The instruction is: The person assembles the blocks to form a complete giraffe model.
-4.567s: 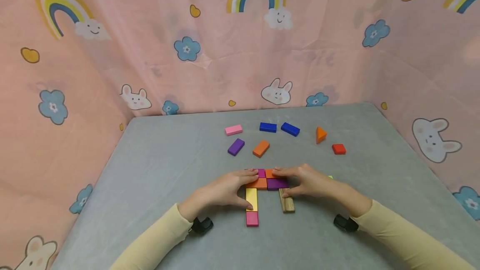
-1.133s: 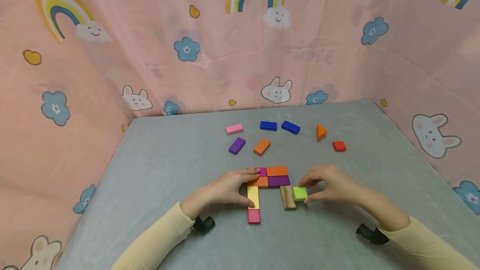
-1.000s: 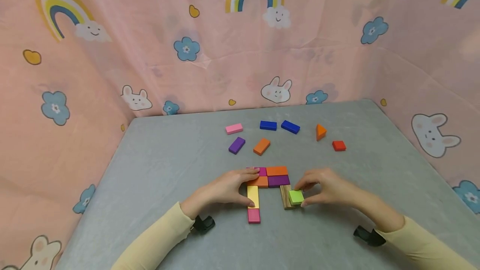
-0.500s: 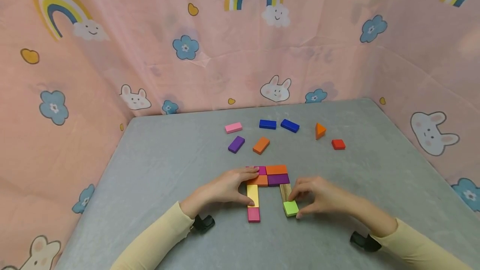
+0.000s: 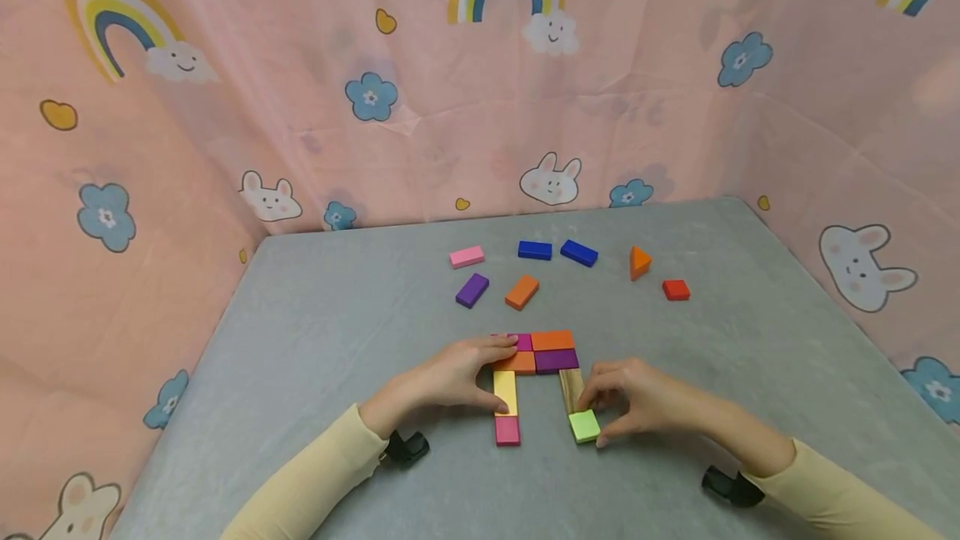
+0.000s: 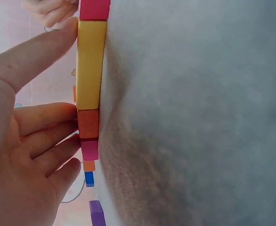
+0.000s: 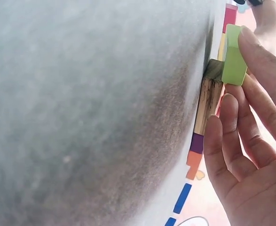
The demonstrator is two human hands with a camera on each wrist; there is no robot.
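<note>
Between the right hand's (image 5: pixel 648 394) thumb and fingers a lime-green block (image 5: pixel 584 427) is pinched, at the near end of a wood-grain block (image 5: pixel 571 388). From the right wrist view the green block looks slightly raised off the table. The left hand (image 5: pixel 442 377) rests with fairly straight fingers against a magenta block (image 5: pixel 525 343) and an orange block (image 5: pixel 517 363), its thumb touching a yellow block (image 5: pixel 505 386). Below the yellow one lies a pinkish-red block (image 5: pixel 507 432). A second orange block (image 5: pixel 552 341) and a purple block (image 5: pixel 557 361) complete the top rows, partly covered at left by fingers.
Loose blocks lie farther back on the grey table (image 5: pixel 337 298): pink (image 5: pixel 467 257), purple (image 5: pixel 472 291), orange (image 5: pixel 522 292), two blue ones (image 5: pixel 535 250), an orange triangle (image 5: pixel 640 262) and a red one (image 5: pixel 676 290). Patterned pink cloth (image 5: pixel 450 148) surrounds the table.
The right hand left the purple and wood-grain blocks and took the green block. It carried it from the wood-grain block's right side toward the near end. The left hand stayed put.
</note>
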